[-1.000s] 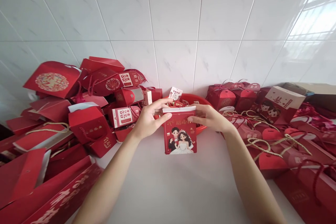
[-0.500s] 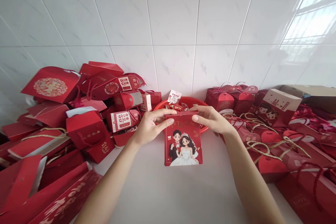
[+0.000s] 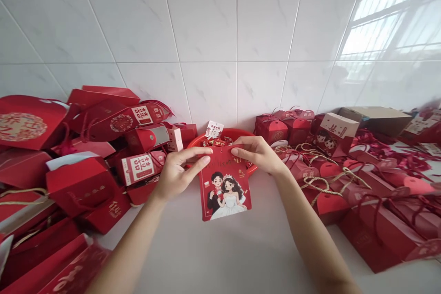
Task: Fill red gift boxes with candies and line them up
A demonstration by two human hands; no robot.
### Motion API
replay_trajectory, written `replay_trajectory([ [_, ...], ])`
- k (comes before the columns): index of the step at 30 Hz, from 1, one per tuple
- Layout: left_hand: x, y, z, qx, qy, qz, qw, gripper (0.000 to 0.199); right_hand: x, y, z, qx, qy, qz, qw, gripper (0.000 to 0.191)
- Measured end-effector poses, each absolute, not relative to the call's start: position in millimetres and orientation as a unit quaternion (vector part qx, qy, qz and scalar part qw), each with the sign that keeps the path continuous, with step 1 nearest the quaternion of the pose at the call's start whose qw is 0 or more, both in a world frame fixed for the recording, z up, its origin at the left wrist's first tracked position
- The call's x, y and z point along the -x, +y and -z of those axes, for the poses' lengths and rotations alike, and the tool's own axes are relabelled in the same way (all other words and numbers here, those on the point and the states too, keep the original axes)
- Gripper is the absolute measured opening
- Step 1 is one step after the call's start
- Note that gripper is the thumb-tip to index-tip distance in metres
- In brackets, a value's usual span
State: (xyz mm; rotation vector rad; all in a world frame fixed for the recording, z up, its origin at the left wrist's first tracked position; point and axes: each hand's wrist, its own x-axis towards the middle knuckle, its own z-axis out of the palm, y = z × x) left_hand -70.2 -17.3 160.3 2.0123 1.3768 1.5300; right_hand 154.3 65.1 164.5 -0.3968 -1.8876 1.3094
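Observation:
Upright in front of me hangs a red card or flat bag (image 3: 225, 193) printed with a cartoon bride and groom, slightly tilted. My left hand (image 3: 182, 167) pinches its upper left corner between thumb and fingers. At the upper right, my right hand (image 3: 257, 154) grips the top edge in the same way. Whether it is a single sheet or a folded bag I cannot tell. Directly behind it is a red basin (image 3: 195, 141) holding wrapped sweets, partly hidden by the hands and the card. A small white tag (image 3: 214, 129) stands up from the basin.
Red boxes and bags (image 3: 79, 183) are heaped at the left. More red gift boxes (image 3: 324, 206) with rope handles lie at the right, with a brown carton (image 3: 375, 121) behind. A tiled wall (image 3: 210, 23) rises beyond the pale tabletop (image 3: 220, 257).
The view has turned to the right, so things appear farther left. The card now tilts slightly, and its top edge shows a little more between my hands. Both hands keep their hold.

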Motion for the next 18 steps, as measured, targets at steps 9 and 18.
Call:
replay_trajectory([
  [9, 69.7, -17.5, -162.1, -0.646, 0.442, -0.601, 0.163, 0.066, -157.6, 54.8, -179.2, 0.177, -0.749, -0.440, 0.463, 0.038],
  [18, 79.0, 0.6, -155.8, -0.662, 0.462, -0.535, 0.251, 0.049, -281.3, 67.5, -290.9, 0.379, -0.626, 0.047, 0.680, 0.031],
])
